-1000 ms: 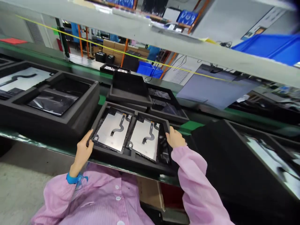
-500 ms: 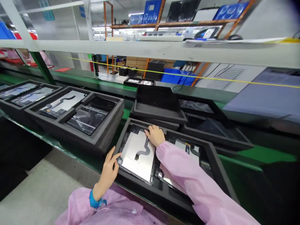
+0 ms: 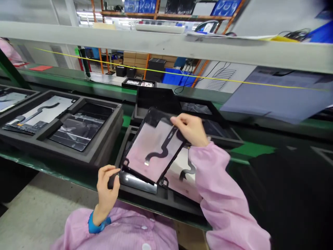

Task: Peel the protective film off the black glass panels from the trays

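Observation:
A flat panel (image 3: 153, 147) with a black ribbon cable on its back is tilted up out of the left pocket of a black foam tray (image 3: 145, 199). My right hand (image 3: 191, 128) grips the panel's far top edge. My left hand (image 3: 108, 184) pinches its near left corner, fingers curled. A second panel (image 3: 183, 173) with the same cable lies flat in the tray's right pocket, partly hidden by my pink sleeve. A shiny sheet (image 3: 137, 182) shows in the left pocket under the lifted panel.
Another foam tray (image 3: 104, 139) with two panels sits to the left on the green conveyor (image 3: 246, 149); more trays lie farther left. Stacked empty trays (image 3: 153, 99) stand behind. A grey shelf beam (image 3: 166, 43) crosses overhead. Dark foam (image 3: 286, 187) fills the right.
My hands went from resting on the left panel in the tray to gripping it. The panel now stands tilted, far edge raised, clear of its pocket.

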The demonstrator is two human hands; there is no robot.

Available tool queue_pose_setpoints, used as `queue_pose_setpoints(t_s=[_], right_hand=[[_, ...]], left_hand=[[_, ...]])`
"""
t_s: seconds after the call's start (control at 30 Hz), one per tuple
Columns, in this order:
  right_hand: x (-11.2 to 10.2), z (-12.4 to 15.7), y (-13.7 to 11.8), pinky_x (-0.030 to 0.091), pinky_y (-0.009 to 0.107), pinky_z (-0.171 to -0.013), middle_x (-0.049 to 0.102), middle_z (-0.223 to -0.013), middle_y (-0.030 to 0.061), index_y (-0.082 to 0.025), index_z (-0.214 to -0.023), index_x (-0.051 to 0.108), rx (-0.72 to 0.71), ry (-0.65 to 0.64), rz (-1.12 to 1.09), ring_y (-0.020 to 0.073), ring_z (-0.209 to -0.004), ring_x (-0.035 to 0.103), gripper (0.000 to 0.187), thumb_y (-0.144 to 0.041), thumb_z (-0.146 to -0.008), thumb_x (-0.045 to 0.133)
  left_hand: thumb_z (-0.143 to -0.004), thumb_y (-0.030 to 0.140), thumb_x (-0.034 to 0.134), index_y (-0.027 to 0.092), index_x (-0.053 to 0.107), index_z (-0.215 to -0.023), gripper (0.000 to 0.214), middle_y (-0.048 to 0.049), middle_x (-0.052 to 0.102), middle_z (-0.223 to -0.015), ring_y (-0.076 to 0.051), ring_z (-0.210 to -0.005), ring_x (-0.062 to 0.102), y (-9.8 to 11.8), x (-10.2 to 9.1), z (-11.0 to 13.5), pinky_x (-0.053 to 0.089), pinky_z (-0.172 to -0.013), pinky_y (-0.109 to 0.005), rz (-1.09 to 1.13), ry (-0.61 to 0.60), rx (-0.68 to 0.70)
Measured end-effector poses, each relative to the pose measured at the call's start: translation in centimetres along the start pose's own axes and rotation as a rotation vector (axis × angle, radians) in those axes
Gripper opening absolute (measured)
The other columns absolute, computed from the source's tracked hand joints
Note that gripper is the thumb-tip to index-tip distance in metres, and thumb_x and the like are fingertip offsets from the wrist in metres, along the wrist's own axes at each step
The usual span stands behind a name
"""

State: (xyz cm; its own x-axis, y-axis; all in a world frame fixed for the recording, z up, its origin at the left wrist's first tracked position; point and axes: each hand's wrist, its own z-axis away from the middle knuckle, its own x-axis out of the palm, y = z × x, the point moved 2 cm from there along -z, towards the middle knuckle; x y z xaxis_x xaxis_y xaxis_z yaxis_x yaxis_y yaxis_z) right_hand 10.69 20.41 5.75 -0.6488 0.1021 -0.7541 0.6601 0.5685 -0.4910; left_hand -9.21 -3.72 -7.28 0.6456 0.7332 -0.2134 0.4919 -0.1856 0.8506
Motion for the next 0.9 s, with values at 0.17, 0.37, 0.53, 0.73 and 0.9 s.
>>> queue_pose_setpoints(t_s=[0.17, 0.37, 0.53, 0.73, 0.9], right_hand=[[-6.1, 7.2, -7.0, 0.046, 0.027, -0.061, 0.06, -0.058, -0.0027, -0.023, -0.068, 0.058, -0.768, 0.585, 0.117, 0.0118, -0.055, 0.052, 0.023, -0.031, -0.09, 0.058], [-1.9, 17.6, -10.0, 0.051, 0.027, -0.062, 0.063, -0.058, 0.0004, -0.02, -0.066, 0.063, -0.992, 0.422, 0.127, 0.0135, -0.06, 0.059, 0.038, -0.039, -0.095, 0.046], [-1.6, 13.2, -2.5, 0.048, 0.028, -0.057, 0.073, -0.081, 0.0071, -0.019, -0.085, 0.069, 0.094, 0.218, -0.065, 0.0167, -0.066, 0.065, 0.053, -0.064, -0.088, 0.041], [-1.0, 10.6, 1.2, 0.047, 0.029, -0.058, 0.067, -0.06, 0.0051, -0.016, -0.069, 0.067, 0.314, 0.057, -0.171, 0.0179, -0.057, 0.063, 0.048, -0.059, -0.082, 0.051], [-1.9, 14.3, -2.4, 0.047, 0.03, -0.064, 0.072, -0.074, 0.0064, -0.019, -0.072, 0.07, 0.017, 0.503, 0.385, 0.0202, -0.071, 0.067, 0.024, -0.027, -0.088, 0.055]], left_hand=[[-0.076, 0.062, 0.053, 0.016, 0.069, -0.098, 0.053, -0.0073, 0.069, -0.076, -0.025, -0.073, 0.065, 6.8, 1.2, -2.8, 0.052, -0.069, -0.038, 0.91, -0.513, -0.698], [-0.064, 0.021, 0.074, 0.016, 0.068, -0.096, 0.034, -0.001, 0.072, -0.075, -0.021, -0.076, 0.07, 7.5, 1.0, -3.3, 0.051, -0.066, -0.026, 0.802, -0.386, -1.02], [-0.055, 0.016, 0.079, 0.019, 0.066, -0.105, 0.051, -0.0023, 0.073, -0.088, -0.025, -0.092, 0.068, 5.8, 2.3, -0.9, 0.051, -0.078, -0.029, 0.796, -0.52, -0.883], [-0.059, 0.022, 0.082, 0.023, 0.065, -0.117, 0.06, -0.0036, 0.069, -0.117, -0.03, -0.12, 0.056, 6.4, 2.5, 0.8, 0.042, -0.101, -0.035, 0.707, -0.658, -0.759], [-0.065, 0.029, 0.08, 0.021, 0.06, -0.126, 0.065, -0.0074, 0.053, -0.142, -0.035, -0.135, 0.041, 6.9, 2.2, 1.4, 0.035, -0.11, -0.04, 0.655, -0.713, -0.676]])
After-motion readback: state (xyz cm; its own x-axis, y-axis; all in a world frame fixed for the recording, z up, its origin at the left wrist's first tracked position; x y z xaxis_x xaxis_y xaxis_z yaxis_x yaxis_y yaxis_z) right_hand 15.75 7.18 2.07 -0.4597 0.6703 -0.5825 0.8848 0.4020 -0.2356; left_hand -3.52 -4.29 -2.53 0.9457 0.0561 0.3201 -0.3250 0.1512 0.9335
